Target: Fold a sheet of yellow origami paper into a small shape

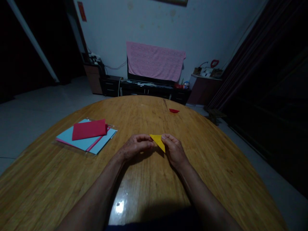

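Note:
A folded yellow paper triangle (157, 141) is held up just above the wooden table (149, 183), between my two hands. My left hand (136, 147) pinches its left corner with the fingertips. My right hand (174, 151) grips its right side, and the fingers hide part of the paper. A small folded piece of red paper (174, 110) lies farther off, near the far table edge. To the left of my hands, a red paper sheet (89, 129) rests on pale blue and pink sheets inside a clear plastic sleeve (102, 137).
The round wooden table's far edge curves past the papers, with a grey floor beyond. Against the back wall stands a low dark cabinet (149, 89) under a television draped with a pink towel (155, 61). A side cabinet (204, 90) stands at the right.

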The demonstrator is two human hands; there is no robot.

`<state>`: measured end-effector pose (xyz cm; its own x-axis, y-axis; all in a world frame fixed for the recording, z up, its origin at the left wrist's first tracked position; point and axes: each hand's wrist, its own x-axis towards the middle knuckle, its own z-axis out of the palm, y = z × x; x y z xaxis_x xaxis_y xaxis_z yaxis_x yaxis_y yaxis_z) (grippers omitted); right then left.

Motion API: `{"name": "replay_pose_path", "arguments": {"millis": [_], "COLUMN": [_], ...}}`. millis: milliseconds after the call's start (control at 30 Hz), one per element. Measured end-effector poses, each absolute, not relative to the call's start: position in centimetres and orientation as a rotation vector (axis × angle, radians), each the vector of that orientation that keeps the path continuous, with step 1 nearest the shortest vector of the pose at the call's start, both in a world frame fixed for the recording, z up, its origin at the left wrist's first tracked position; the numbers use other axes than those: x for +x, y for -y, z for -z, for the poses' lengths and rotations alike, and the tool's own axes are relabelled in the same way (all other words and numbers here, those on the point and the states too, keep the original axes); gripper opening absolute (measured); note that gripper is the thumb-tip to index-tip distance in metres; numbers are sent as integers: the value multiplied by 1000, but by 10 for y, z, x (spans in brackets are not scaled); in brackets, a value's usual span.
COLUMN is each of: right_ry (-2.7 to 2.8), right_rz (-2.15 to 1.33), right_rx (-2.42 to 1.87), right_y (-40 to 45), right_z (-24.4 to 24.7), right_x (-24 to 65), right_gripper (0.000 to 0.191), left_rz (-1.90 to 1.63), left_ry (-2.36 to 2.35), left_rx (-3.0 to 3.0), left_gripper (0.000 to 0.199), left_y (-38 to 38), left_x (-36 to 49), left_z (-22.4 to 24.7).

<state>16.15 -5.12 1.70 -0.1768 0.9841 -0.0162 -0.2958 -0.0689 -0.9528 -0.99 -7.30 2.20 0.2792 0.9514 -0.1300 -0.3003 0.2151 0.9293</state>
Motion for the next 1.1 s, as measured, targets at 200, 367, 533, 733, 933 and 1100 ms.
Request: {"name": "replay_pose_path", "arguments": {"millis": [200,367,533,733,933,1100], "right_ry": [1000,950,881,836,774,755], "right_rz": [-1678,-1768,-1894,-2036,-2127,-2160], "right_rx": [-801,-778,-749,-721,-729,-715], "right_y": [53,55,54,53,52,51], "right_z": [-17,-20,-20,-18,-18,-15], "right_x": [157,155,157,161,163,165], "right_gripper": [21,21,15,14,19,18], "left_rz": [-1078,-1078,-1068,-1061,-1043,-1029], "left_ry": [-824,-771,-719,-686,-705,-669], "left_rx": [990,982,967,933,941,944], "left_gripper": [28,28,26,29,33,32], "left_y": [74,73,76,78,77,77], "left_x": [-5,-6,-3,1,0,0], "left_z": [-22,-21,-22,-22,-21,-21]}}
